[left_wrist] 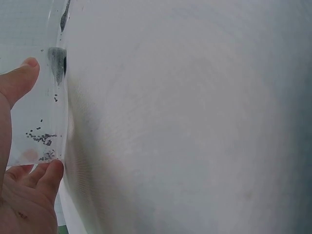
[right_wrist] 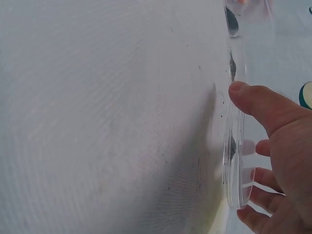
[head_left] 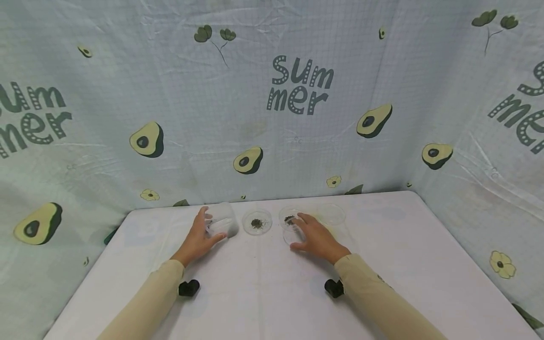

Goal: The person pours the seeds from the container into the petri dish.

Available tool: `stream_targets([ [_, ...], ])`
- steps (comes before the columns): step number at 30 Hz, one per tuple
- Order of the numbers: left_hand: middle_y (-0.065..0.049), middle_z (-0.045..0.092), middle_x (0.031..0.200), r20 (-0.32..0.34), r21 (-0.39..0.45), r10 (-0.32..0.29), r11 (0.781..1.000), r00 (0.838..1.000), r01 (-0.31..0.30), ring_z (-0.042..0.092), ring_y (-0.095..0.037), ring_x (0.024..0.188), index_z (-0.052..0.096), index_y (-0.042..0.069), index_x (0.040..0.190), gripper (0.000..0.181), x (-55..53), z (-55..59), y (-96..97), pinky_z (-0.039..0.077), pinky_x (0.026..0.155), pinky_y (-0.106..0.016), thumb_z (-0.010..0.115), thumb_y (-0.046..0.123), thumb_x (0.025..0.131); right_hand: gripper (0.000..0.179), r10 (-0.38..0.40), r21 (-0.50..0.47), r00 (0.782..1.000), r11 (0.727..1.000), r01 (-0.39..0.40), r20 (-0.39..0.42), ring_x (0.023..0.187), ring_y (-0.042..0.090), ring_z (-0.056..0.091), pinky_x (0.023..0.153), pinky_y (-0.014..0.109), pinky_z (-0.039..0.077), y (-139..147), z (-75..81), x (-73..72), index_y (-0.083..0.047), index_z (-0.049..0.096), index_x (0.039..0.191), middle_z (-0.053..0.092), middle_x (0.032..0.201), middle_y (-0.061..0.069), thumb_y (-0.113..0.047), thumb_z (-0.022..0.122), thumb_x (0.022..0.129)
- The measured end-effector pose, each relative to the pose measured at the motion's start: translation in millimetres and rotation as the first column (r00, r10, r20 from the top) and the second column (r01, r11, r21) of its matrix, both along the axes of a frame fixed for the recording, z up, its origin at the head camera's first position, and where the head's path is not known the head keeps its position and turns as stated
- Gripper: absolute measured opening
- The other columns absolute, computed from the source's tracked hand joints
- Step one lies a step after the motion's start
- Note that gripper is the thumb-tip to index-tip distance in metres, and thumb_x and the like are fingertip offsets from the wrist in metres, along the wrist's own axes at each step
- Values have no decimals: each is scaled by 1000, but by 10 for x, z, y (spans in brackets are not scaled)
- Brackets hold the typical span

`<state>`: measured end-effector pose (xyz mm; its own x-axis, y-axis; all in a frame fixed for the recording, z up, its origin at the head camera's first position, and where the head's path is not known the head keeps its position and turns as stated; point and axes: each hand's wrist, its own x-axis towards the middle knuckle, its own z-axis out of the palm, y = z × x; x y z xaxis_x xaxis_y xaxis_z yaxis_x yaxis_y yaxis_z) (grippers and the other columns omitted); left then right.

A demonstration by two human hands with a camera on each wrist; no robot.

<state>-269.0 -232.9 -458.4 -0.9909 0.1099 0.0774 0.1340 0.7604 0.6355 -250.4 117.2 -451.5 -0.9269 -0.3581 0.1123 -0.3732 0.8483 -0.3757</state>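
Head view: from here I see the left hand curved partway round a clear container, thumb on one side, fingers on the other. The right hand spreads half-wide, thumb and fingers gripping a clear round piece by its edge; dish or lid, can't tell. Looks like portioning dark flakes; next move probably calls for a level, gentle hold so nothing spills. Container: see-through, dark bits inside near the left hand's fingertips. Just right of that hand, a middle dish holds a small loose heap; at the right hand's fingertips, a second dish has another. Flat clear disc beyond the right hand on the worktop.
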Motion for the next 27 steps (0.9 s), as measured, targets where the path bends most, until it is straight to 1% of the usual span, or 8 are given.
stream_targets([
  [5, -24, 33, 145, -14, 7, -10, 1000, 1000, 10, 41, -42, 131, 4, 6, 151, 101, -3, -11, -7, 38, 106, -58, 74, 34, 84, 74, 1, -4, 1000, 1000, -1, -11, 140, 32, 38, 114, 45, 36, -13, 11, -2, -7, 50, 139, 38, 151, 17, -36, 80, 78],
  [10, -24, 34, 144, -23, 7, -15, 1000, 1000, 16, 42, -42, 130, 5, 6, 151, 101, -2, -15, -8, 39, 106, -58, 74, 34, 84, 73, 2, -11, 1000, 1000, -2, -3, 141, 33, 36, 115, 45, 34, -22, 8, -15, -6, 50, 140, 37, 152, 17, -36, 78, 80],
  [17, -24, 34, 144, -23, 3, -17, 1000, 1000, 17, 42, -42, 130, 4, 6, 151, 100, -3, -11, -11, 39, 105, -58, 74, 34, 85, 72, -10, 8, 1000, 1000, 10, 6, 144, 33, 33, 116, 46, 33, -41, -10, -62, -7, 49, 141, 36, 154, 16, -38, 76, 82],
  [22, -24, 34, 143, -27, 1, -17, 1000, 999, 17, 42, -42, 130, 5, 6, 151, 101, -10, -18, -18, 38, 106, -58, 74, 35, 84, 72, -15, 0, 1000, 1000, 15, 21, 145, 34, 30, 116, 47, 31, -57, -7, -83, -6, 48, 142, 34, 155, 16, -37, 75, 83],
  [27, -23, 35, 143, -30, 6, -20, 1000, 999, 20, 43, -41, 129, 5, 6, 151, 101, -14, -26, -20, 40, 104, -57, 74, 35, 84, 70, -14, 8, 1000, 1000, 14, 9, 143, 37, 32, 116, 47, 32, -69, -12, -98, -3, 49, 140, 36, 153, 19, -35, 75, 84],
])
